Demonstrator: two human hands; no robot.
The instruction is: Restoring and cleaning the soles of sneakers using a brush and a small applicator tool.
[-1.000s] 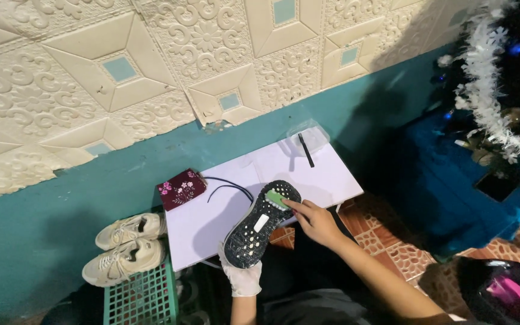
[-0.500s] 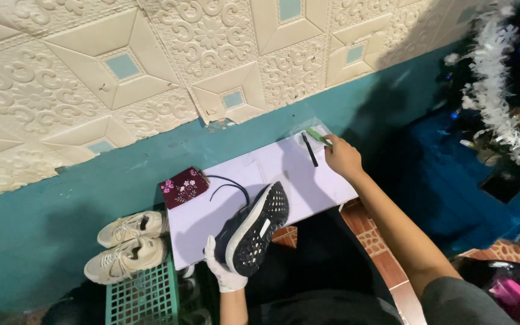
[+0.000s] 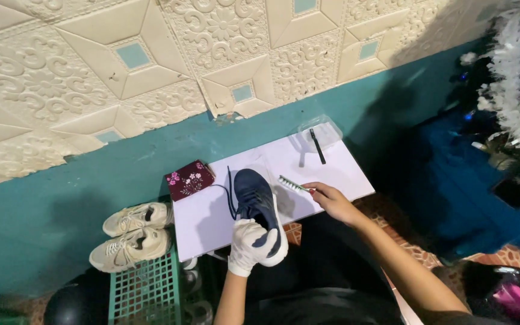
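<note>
1. Since half a second ago, your right hand (image 3: 331,200) has come back from the far right corner of the white board (image 3: 347,174), and it now holds a small brush (image 3: 294,184) just beside the shoe (image 3: 259,207). The shoe has turned over too: earlier its black sole faced up, and now its dark blue upper shows, with the white sole edge along the right side.

2. Head view, your hands: your left hand (image 3: 249,245), in a white glove, is closed around the heel end of the shoe and holds it against the near edge of the board. Your right hand is bare and closed on the brush handle, pinching it at the fingertips. The bristle end points left toward the shoe, close to its side; you cannot tell from here whether it touches.

3. Head view, the shoe: it rests on the left half of the board, toe toward the wall, with a dark lace (image 3: 229,194) trailing loose to its left.

4. Head view, around it: a maroon flowered pouch (image 3: 189,179) lies at the board's far left corner. A black pen (image 3: 317,146) lies near the far right corner, on clear plastic, well apart from your hands. A pair of cream sneakers (image 3: 132,233) sits left of the board, above a green crate (image 3: 143,292). White tinsel (image 3: 516,84) hangs at the right.
</note>
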